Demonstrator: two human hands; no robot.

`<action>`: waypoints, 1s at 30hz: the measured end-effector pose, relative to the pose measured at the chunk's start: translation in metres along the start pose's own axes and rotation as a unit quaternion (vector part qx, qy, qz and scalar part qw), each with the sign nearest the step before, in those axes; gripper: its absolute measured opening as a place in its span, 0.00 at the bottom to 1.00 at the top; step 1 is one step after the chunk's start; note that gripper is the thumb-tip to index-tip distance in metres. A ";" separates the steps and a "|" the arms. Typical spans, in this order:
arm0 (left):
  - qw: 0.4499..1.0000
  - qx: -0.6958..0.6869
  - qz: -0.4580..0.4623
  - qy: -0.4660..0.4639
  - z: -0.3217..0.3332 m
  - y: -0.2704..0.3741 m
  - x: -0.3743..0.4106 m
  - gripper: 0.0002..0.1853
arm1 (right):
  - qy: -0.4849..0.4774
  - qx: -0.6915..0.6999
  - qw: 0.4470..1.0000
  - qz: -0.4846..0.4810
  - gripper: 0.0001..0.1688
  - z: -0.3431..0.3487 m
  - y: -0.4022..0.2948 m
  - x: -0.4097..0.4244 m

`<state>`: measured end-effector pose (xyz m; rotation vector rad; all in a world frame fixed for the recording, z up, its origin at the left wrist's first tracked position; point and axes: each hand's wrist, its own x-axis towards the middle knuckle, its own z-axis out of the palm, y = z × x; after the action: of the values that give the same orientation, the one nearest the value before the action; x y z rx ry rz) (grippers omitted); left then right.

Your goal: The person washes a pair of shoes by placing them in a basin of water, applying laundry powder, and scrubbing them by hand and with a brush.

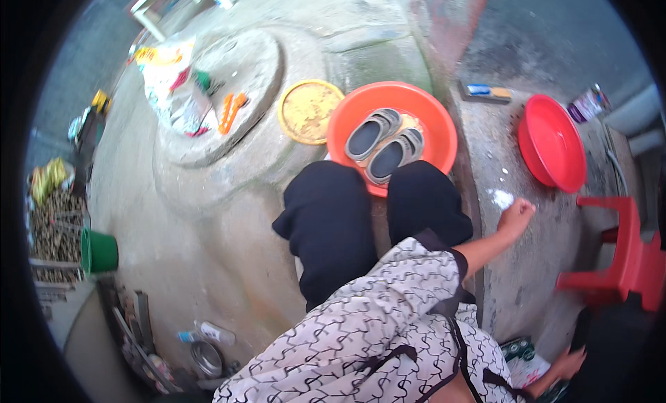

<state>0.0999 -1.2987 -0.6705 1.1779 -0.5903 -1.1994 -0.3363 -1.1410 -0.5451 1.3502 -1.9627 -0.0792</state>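
My left hand (516, 218) is held over the concrete ledge (512, 278) with its fingers curled in, and nothing shows in it. Just beside it lies a small patch of white powder (502, 199). Lower right, my right hand (570, 362) is partly in shadow near a printed packet (529, 369); whether it touches or holds anything is unclear. Before my knees stands an orange plastic basin (442, 127) containing a pair of grey slip-on shoes (394, 155). A red plastic basin (554, 142) rests tilted on the ledge.
A yellow round lid (311, 111) adjoins the orange basin. Farther left are a printed plastic sack (174, 90) and orange tongs-like pieces (230, 113) on a raised round slab (244, 59). A red plastic stool (622, 257) stands right. A green bucket (99, 251) sits far left.
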 end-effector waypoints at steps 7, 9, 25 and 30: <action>0.966 0.029 0.209 -0.152 -0.117 0.170 -0.038 0.09 | -0.099 0.305 0.943 -0.090 0.28 0.044 -0.180 0.003; 0.967 0.060 0.240 -0.061 -0.162 0.221 -0.059 0.12 | -0.115 0.363 0.915 -0.130 0.27 0.039 -0.220 -0.009; 0.913 -0.067 0.149 0.374 -0.328 0.127 -0.097 0.17 | -0.190 0.467 0.818 -0.279 0.22 0.063 -0.316 -0.084; 0.943 0.071 0.060 0.321 -0.352 0.034 -0.068 0.15 | -0.253 0.419 0.821 -0.293 0.22 0.015 -0.314 -0.098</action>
<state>0.3949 -1.1061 -0.7438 1.5365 -0.2459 -0.6143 -0.0828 -1.2047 -0.7458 2.7357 -1.9767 0.1834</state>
